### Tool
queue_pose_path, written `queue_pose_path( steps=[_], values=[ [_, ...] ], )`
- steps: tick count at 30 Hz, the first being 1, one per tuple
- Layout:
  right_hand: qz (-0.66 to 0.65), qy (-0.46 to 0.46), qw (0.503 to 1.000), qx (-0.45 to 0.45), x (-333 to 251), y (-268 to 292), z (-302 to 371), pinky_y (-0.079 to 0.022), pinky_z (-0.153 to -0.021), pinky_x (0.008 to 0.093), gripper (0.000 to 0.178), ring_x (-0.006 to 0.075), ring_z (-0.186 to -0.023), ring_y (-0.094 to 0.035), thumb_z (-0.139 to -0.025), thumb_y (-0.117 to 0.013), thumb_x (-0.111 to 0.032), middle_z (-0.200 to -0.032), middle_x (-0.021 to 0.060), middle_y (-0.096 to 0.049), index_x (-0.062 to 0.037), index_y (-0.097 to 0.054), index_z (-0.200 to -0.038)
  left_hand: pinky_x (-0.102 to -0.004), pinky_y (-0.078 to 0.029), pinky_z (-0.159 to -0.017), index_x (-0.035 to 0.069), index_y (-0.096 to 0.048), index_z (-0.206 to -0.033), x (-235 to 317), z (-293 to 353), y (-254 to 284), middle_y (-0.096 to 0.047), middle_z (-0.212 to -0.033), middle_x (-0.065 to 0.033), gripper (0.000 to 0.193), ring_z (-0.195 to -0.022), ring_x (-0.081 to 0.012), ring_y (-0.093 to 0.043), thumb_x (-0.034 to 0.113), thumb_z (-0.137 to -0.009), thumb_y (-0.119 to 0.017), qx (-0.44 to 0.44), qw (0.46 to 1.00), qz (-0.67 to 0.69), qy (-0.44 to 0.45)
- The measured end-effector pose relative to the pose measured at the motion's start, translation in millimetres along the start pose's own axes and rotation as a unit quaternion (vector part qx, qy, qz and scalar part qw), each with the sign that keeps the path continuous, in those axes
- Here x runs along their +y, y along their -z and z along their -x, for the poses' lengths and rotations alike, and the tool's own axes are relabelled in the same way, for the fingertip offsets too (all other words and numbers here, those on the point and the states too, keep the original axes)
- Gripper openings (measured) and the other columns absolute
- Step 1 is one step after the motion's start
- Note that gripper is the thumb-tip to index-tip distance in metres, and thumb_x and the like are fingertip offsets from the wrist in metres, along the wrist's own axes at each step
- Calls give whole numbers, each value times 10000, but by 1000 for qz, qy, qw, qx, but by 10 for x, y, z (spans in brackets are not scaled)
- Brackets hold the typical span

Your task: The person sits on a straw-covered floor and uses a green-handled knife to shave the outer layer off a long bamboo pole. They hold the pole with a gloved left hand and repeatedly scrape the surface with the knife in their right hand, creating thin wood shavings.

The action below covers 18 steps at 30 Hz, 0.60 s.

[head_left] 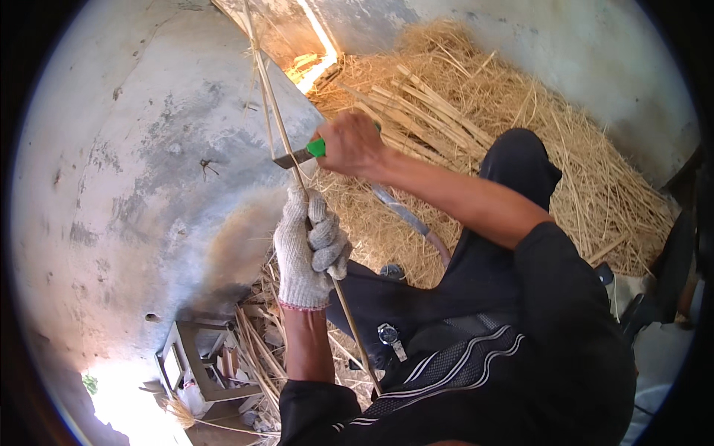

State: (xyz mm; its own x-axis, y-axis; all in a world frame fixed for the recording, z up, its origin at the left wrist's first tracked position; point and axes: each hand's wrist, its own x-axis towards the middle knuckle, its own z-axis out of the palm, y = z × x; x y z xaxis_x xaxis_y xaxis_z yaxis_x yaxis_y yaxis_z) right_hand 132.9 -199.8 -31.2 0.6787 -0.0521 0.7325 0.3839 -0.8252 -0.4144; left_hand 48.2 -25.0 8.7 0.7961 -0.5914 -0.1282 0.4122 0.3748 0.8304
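Both hands are closed on what they hold. On the left hand (311,241) is a pale knit glove (303,275) with a reddish edge at the cuff, and its fingers are wrapped around a long, thin strip (280,123). Bare, the right hand (349,145) makes a fist around the green handle (317,147) of a knife, whose dark blade (292,158) lies across the strip just above the glove. Leaning slightly, the strip runs from the top of the view, past the blade and through the left hand, down to the person's black shirt (476,379); its upper part stands in front of a stained, pale wall (141,149). A thin sliver (265,104) runs beside it down to the blade. Beyond the right forearm, a large heap of straw-coloured shavings (587,175) spreads over the floor, with a bundle of flat slats (424,115) lying on it. Between the dark-trousered legs shows a grey tube (400,209). A watch (388,334) with a metal band is seen over the lap, near the lower strip. At lower left, a stool-like frame (204,372) stands by the wall, beside more loose strips (256,342).
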Motion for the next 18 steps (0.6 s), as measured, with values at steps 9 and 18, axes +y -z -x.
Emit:
queue_pose_path(
  steps=[9,18],
  values=[
    [24,-238,969,-65,569,246,-509,-553,-676,443,259,352,-718,-687,-777,-558,-184,-744,246,-675,41,-682,-746,-258,-298,-237,152,-459,-792,-368,117,57,-293,-474,61,406,-287,-68,-251,483,-1027,-445,45,997,-22,64],
    [-186,-268,934,-141,637,257,-405,-319,-463,344,306,156,-477,-376,-880,-558,-183,-557,31,-427,-68,-491,-605,-253,-361,-285,138,-474,-818,-375,166,44,-327,-495,62,383,-315,-65,-310,460,-1024,-470,108,983,-133,68]
  ],
)
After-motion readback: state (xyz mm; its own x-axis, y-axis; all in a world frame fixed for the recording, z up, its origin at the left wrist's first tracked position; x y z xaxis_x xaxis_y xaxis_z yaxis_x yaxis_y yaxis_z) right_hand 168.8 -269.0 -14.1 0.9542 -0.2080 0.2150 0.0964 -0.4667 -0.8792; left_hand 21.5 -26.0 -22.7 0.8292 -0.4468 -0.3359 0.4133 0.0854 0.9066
